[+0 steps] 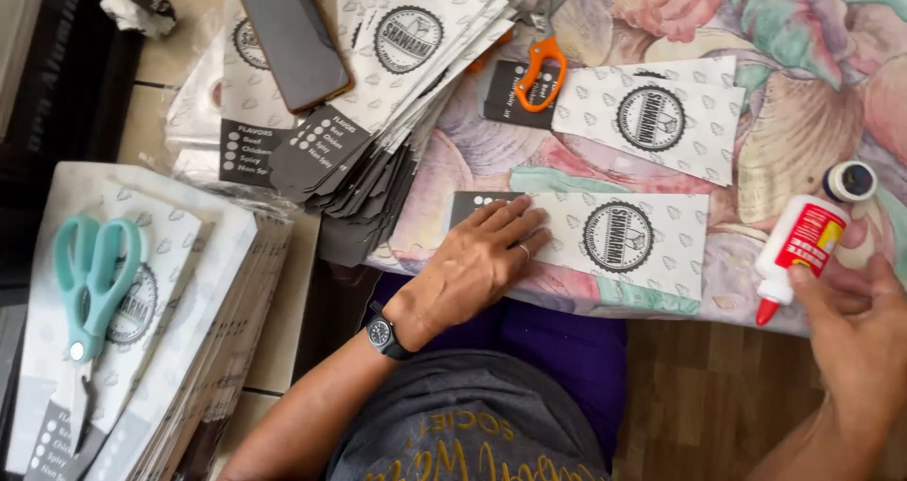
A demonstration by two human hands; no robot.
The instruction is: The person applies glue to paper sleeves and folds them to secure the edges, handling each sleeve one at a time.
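Observation:
My left hand (pixel 479 259) lies flat, fingers apart, on the left end of a white printed paper sleeve (pixel 624 240) that rests on a floral cloth (pixel 803 112). It wears a ring and a dark wristwatch. My right hand (pixel 855 334) at the lower right grips a white glue bottle (pixel 798 245) with a red label, tilted so its red tip points down, just off the sleeve's right end. The bottle's dark cap (pixel 850 180) lies beside it on the cloth.
A second printed sleeve (pixel 652 117) lies above the first, with orange scissors (pixel 541 65) beside it. A fanned pile of sleeves (pixel 378 84) carries a black phone (pixel 293 37). Teal scissors (pixel 94 283) rest on another sleeve stack (pixel 189 339) at the left.

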